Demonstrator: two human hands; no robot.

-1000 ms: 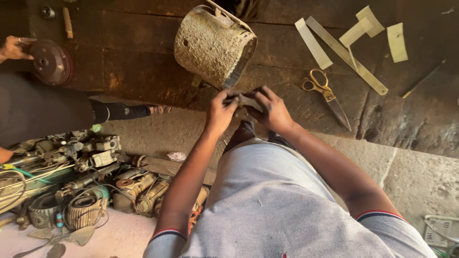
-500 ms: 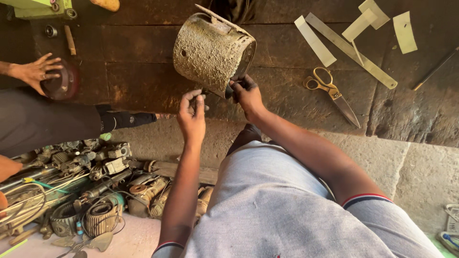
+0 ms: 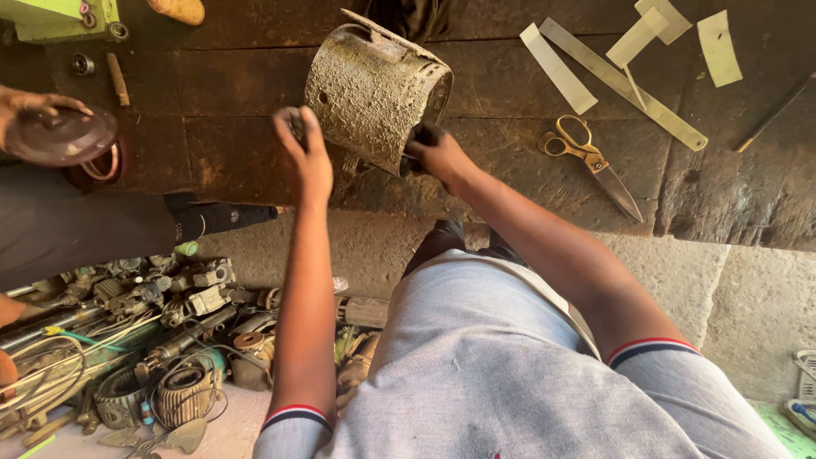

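Note:
A dirty, crusted metal cylinder housing [image 3: 370,89] lies on its side on the dark wooden workbench [image 3: 510,161]. My right hand [image 3: 438,153] is at the housing's open end, closed on a small dark tool or part that reaches into it. My left hand [image 3: 304,153] is raised just left of the housing, apart from it, fingers curled around a small dark piece that I cannot make out.
Yellow-handled scissors [image 3: 586,153], a steel ruler [image 3: 620,81] and cut paper strips [image 3: 557,68] lie on the right of the bench. At left another person's hand [image 3: 25,106] holds a round dark disc [image 3: 59,136]. Motor parts and wire coils [image 3: 144,340] are heaped on the floor.
My hands, together below the housing a second ago, have separated. The left hand rose to the housing's left side; the right moved to its open end. The other person's hand shifted on the disc.

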